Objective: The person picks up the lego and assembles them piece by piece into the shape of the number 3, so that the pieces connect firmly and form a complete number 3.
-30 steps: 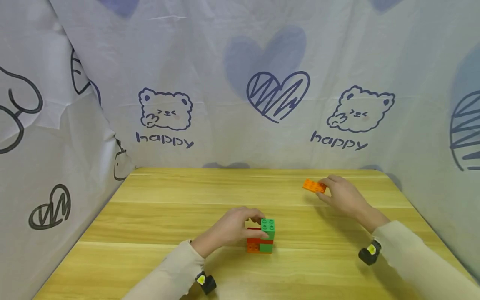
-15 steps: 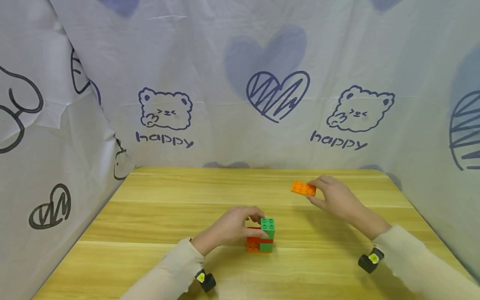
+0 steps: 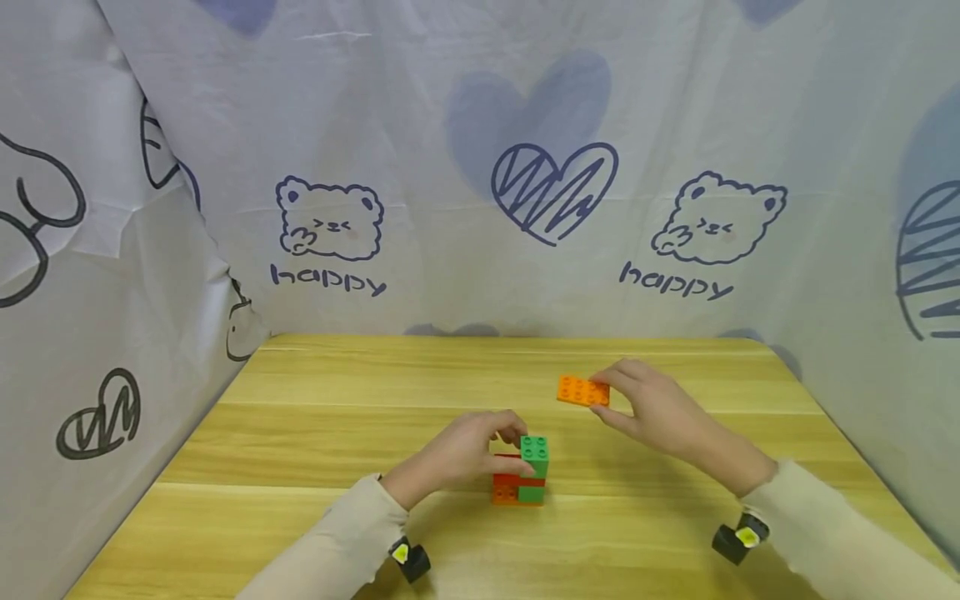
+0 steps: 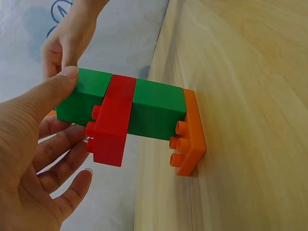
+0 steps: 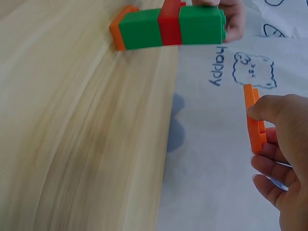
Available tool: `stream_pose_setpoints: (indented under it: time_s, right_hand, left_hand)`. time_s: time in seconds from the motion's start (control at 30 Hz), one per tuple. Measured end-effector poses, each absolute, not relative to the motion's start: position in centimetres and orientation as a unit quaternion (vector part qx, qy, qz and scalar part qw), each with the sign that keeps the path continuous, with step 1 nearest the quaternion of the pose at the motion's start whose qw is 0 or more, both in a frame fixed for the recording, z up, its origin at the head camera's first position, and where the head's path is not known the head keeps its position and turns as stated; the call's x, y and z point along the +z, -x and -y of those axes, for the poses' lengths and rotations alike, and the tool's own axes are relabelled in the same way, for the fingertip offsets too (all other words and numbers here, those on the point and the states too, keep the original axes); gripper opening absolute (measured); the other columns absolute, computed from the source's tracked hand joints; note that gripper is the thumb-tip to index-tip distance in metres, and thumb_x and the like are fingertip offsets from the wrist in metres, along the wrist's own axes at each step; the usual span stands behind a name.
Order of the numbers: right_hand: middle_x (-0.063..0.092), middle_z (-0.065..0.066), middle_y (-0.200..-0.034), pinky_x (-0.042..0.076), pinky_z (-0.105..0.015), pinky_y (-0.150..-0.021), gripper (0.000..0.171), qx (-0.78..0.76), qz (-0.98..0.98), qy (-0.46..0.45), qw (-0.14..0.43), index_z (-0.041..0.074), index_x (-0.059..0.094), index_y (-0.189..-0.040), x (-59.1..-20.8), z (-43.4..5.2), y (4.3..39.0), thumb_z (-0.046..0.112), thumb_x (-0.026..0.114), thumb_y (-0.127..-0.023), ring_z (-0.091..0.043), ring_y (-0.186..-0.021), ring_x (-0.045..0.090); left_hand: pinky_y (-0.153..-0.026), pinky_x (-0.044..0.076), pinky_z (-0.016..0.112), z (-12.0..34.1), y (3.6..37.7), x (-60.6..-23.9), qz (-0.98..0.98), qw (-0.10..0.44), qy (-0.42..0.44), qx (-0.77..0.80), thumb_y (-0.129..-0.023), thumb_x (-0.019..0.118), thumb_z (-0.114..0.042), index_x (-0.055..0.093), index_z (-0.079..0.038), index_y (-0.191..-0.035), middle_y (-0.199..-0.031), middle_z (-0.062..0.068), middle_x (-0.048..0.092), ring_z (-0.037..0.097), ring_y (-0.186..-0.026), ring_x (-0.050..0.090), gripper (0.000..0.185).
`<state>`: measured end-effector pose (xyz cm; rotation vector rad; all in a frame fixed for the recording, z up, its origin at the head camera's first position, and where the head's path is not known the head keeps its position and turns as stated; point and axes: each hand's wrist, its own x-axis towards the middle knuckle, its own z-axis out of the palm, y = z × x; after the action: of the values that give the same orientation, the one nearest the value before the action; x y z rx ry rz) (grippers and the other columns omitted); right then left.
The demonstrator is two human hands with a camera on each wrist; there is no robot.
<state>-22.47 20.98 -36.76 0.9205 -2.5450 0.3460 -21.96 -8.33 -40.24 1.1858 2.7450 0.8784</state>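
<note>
A small tower of toy building bricks stands upright on the table in front of me. Its base is a flat orange brick [image 4: 194, 134], then come a green brick [image 4: 158, 109], a red brick [image 4: 115, 122] and an upper green brick [image 3: 535, 456]. My left hand [image 3: 461, 454] grips the upper green brick between thumb and fingers. Beyond the tower and to its right, my right hand [image 3: 656, 408] pinches a loose flat orange brick [image 3: 576, 389] by its right end, studs up. In the right wrist view this loose orange brick [image 5: 253, 118] is held in the air, apart from the tower.
The wood-grain table [image 3: 337, 400] spreads around both hands. A pale cloth [image 3: 450, 208] with printed hearts and bears hangs behind the table and along its sides. Each wrist wears a small black camera, such as the one at the right wrist [image 3: 738, 540].
My right hand has carried the loose flat orange brick leftward and a little nearer, toward the tower. The left hand and the tower have stayed in place.
</note>
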Motion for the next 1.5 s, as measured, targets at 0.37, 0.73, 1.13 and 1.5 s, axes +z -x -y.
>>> stream_pose_setpoints:
  time_s: [0.37,0.73,1.13,1.5]
  right_hand:
    - [0.065,0.0,-0.106,0.053,-0.038,-0.085,0.039,0.122,0.893,-0.378,0.211,0.009,0.068,-0.115,-36.3,-19.3,21.1,0.028,0.08,-0.082,-0.018,-0.096,0.061]
    - [0.064,0.003,-0.107,0.053,-0.034,-0.085,0.038,0.131,0.875,-0.422,0.199,0.011,0.069,-0.114,-35.9,-17.9,20.0,0.034,0.078,-0.084,-0.014,-0.098,0.059]
    - [0.062,0.004,-0.107,0.052,-0.036,-0.087,0.041,0.106,0.873,-0.445,0.167,0.012,0.068,-0.117,-35.9,-16.9,19.3,0.045,0.064,-0.093,-0.014,-0.099,0.058]
    - [0.062,0.004,-0.106,0.051,-0.037,-0.089,0.038,0.1,0.876,-0.447,0.153,0.012,0.068,-0.117,-35.9,-15.8,19.4,0.036,0.074,-0.088,-0.014,-0.1,0.058]
  left_hand:
    - [-0.08,0.051,0.029,8.3,22.0,-40.2,-0.881,0.014,-0.381,0.279,-0.082,0.075,-0.048,0.062,-0.018,-0.108,-0.098,-0.006,0.066,0.015,-0.092,0.063,0.042]
    - [-0.078,0.051,0.025,8.3,21.9,-40.0,-0.882,0.021,-0.377,0.284,-0.082,0.076,-0.046,0.059,-0.018,-0.106,-0.097,-0.007,0.065,0.015,-0.091,0.063,0.041]
    - [-0.074,0.051,0.023,8.2,21.9,-39.8,-0.886,0.013,-0.376,0.272,-0.081,0.075,-0.05,0.058,-0.019,-0.108,-0.097,-0.008,0.066,0.006,-0.088,0.061,0.044]
    - [-0.06,0.045,0.017,8.1,21.8,-39.8,-0.881,-0.003,-0.391,0.268,-0.081,0.076,-0.047,0.058,-0.015,-0.111,-0.089,-0.011,0.061,0.003,-0.069,0.052,0.048]
